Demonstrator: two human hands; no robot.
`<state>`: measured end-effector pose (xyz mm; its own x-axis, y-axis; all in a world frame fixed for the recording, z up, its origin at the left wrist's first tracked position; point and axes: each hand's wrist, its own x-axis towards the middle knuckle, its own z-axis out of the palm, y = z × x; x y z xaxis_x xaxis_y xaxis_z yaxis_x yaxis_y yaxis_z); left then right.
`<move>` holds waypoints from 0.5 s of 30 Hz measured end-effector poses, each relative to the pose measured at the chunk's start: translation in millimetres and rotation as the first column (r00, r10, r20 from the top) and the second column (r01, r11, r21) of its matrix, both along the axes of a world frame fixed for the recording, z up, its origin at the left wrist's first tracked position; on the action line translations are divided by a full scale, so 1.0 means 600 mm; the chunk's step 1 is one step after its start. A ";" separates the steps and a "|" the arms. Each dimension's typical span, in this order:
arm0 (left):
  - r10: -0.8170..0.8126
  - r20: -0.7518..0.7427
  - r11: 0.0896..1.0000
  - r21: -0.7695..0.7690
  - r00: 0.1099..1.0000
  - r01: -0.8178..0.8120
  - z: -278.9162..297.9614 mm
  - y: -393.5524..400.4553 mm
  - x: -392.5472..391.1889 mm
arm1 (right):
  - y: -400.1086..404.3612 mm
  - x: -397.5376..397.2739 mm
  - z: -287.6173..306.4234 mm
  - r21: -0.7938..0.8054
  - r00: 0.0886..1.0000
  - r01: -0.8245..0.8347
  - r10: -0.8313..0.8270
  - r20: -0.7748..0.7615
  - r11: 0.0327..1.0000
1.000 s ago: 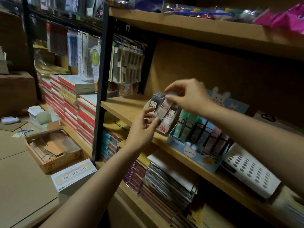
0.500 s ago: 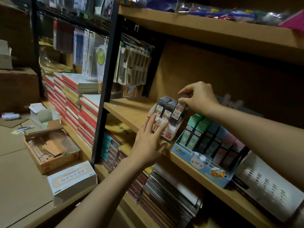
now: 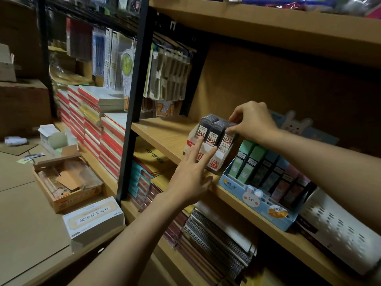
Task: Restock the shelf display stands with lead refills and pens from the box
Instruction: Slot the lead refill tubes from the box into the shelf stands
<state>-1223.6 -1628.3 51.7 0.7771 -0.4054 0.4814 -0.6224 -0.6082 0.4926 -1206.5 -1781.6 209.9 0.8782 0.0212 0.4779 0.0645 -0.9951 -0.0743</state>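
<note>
A small white display stand [image 3: 218, 159] marked "HB 0.7" sits on the wooden shelf [image 3: 165, 137] and holds three rows of dark lead refill cases [image 3: 213, 131]. My right hand [image 3: 252, 120] pinches the top of the rightmost refill case [image 3: 226, 139] in the stand. Spread fingers of my left hand [image 3: 191, 176] press flat against the front of the stand. Just right of it stands a blue bunny display box [image 3: 257, 203] with green, blue and pink cases.
A white perforated box [image 3: 340, 230] lies at the shelf's right end. Spiral notebooks [image 3: 216, 238] fill the shelf below. On the floor sit an open cardboard box [image 3: 68, 182] and a white carton [image 3: 92, 221]. Stacked books [image 3: 99, 124] stand left of the black post [image 3: 134, 100].
The refill cases I was holding above the stand have gone down into it. My left hand opened flat against the stand's front; my right hand lowered onto the rightmost row.
</note>
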 end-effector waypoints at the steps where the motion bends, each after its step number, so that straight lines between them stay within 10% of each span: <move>1: -0.009 -0.007 1.000 -0.013 1.000 0.009 -0.001 0.000 -0.001 | 0.000 0.001 0.001 -0.013 1.000 0.014 -0.014 -0.017 1.000; 9: -0.051 -0.048 0.999 0.014 0.998 0.052 0.005 0.003 -0.013 | -0.001 -0.007 0.002 -0.064 0.972 -0.031 0.015 -0.236 0.997; 15: -0.110 0.028 0.993 -0.040 0.994 0.111 -0.008 0.053 -0.062 | 0.033 -0.084 0.007 0.054 0.966 -0.228 0.218 0.139 0.972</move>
